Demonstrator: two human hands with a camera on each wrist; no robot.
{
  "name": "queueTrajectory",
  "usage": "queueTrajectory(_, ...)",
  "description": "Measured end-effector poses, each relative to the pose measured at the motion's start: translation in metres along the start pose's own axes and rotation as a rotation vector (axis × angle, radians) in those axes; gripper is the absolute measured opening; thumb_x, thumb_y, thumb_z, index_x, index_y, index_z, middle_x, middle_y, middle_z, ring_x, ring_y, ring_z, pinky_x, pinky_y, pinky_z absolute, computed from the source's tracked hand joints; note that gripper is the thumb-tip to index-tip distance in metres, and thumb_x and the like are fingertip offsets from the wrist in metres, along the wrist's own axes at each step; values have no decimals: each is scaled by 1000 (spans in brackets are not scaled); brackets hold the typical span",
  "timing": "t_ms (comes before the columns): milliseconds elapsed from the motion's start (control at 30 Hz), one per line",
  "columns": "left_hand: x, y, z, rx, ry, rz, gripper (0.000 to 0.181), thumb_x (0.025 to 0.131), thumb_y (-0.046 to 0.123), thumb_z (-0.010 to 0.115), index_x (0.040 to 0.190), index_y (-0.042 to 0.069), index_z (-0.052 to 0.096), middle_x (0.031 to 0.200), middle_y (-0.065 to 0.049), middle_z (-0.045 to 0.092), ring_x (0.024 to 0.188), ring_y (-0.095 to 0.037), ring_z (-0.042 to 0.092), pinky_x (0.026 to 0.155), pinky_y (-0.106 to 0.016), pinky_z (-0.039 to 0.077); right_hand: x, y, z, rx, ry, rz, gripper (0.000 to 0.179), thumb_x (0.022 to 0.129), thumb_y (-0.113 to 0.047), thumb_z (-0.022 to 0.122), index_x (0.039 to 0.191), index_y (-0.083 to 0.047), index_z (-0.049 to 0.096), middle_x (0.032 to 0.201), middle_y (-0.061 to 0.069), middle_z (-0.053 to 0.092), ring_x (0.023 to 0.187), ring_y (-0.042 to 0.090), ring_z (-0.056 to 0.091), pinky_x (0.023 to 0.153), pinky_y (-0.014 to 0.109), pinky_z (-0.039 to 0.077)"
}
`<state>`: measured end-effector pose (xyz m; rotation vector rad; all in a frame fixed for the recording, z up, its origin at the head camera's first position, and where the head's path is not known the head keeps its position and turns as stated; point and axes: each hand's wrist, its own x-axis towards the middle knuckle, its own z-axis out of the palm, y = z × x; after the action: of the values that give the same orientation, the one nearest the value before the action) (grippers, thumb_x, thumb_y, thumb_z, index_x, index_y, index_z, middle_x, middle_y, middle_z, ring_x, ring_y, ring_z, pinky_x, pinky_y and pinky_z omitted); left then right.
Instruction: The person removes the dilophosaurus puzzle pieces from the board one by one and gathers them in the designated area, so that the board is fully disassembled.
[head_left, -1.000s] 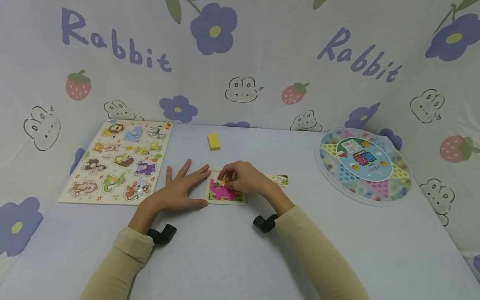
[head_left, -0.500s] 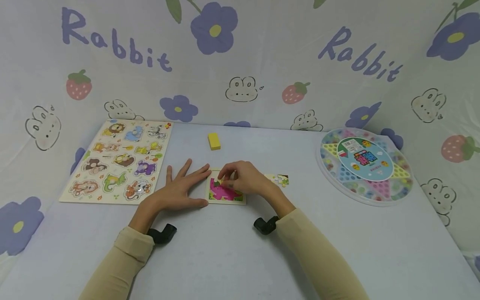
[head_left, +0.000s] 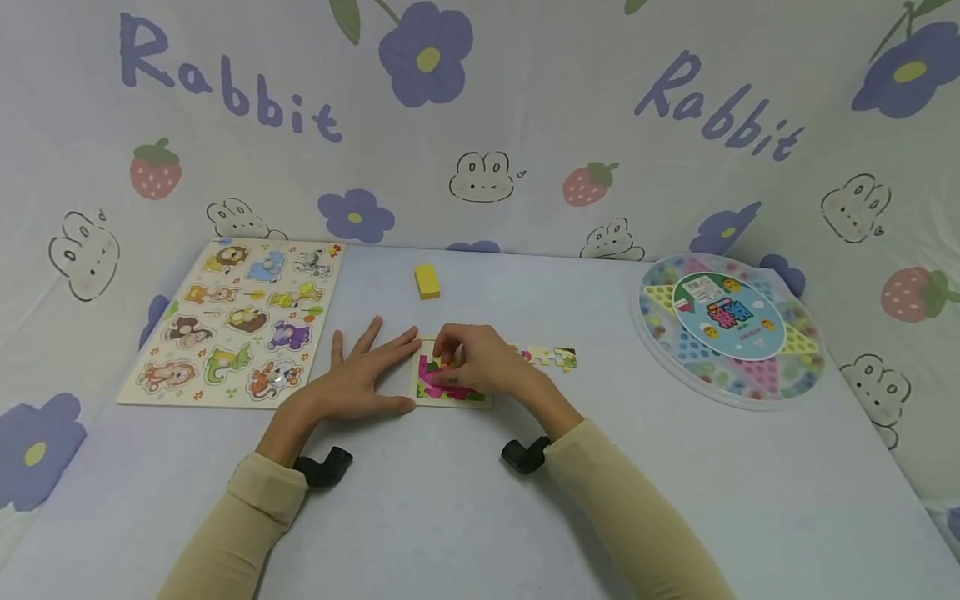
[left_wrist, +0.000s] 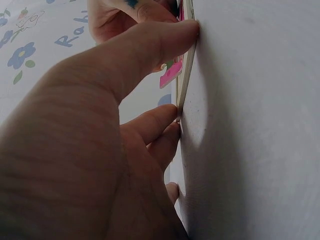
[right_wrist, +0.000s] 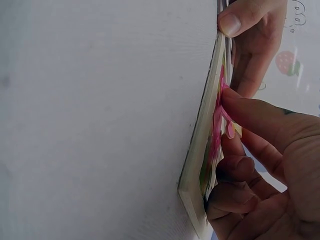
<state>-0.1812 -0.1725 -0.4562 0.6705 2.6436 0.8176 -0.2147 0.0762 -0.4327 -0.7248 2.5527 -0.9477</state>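
Observation:
A small framed jigsaw puzzle (head_left: 453, 402) with a pink picture lies flat in front of the person. The left hand (head_left: 358, 385) rests with spread fingers at its left side, thumb and index fingertips touching the frame's edge. Above the puzzle, the right hand (head_left: 480, 360) pinches a pink puzzle piece (right_wrist: 229, 126) between thumb and fingers. That piece (left_wrist: 171, 75) sits tilted, partly raised from the puzzle surface in the left wrist view. Beyond the right hand lie a few loose puzzle pieces (head_left: 565, 358), partly hidden by the wrist. The right hand covers the puzzle's upper right part.
An animal peg board (head_left: 330, 279) lies at the left. Behind the puzzle is a yellow block (head_left: 427, 282). A round Chinese checkers board (head_left: 731, 333) rests at the right. A printed cloth (head_left: 405, 179) rises at the table's back edge.
The right hand and wrist have shifted slightly left, and more of the loose pieces now show beyond it. The left hand stays in place on the frame's edge.

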Motion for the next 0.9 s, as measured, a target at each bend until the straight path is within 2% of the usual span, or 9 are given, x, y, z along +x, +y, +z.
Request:
queueTrajectory(267, 0, 1, -1, -1, -3, -2, 90, 91, 46, 77, 167, 23, 36, 179, 3, 21, 167, -41, -11, 120, -78, -25, 0, -1, 0, -3, 3, 0, 32, 90, -26, 87, 112, -13, 66, 99, 2, 68, 88, 14, 58, 78, 22, 49)
queueTrajectory(567, 0, -1, 1, 5, -5, -2, 90, 91, 46, 76, 167, 24, 35, 180, 3, 20, 167, -42, -11, 120, -78, -24, -2, -2, 1, 5, 14, -7, 31, 90, -22, 86, 111, -16, 64, 105, 3, 72, 93, 16, 63, 84, 26, 55)
queueTrajectory(900, 0, 0, 1, 5, -4, -5, 90, 91, 46, 75, 167, 24, 35, 180, 3, 20, 167, -41, -11, 120, -78, -24, -2, -1, 1, 1, 39, -14, 19, 94, -17, 81, 110, -16, 69, 105, 4, 76, 94, 15, 68, 85, 26, 58)
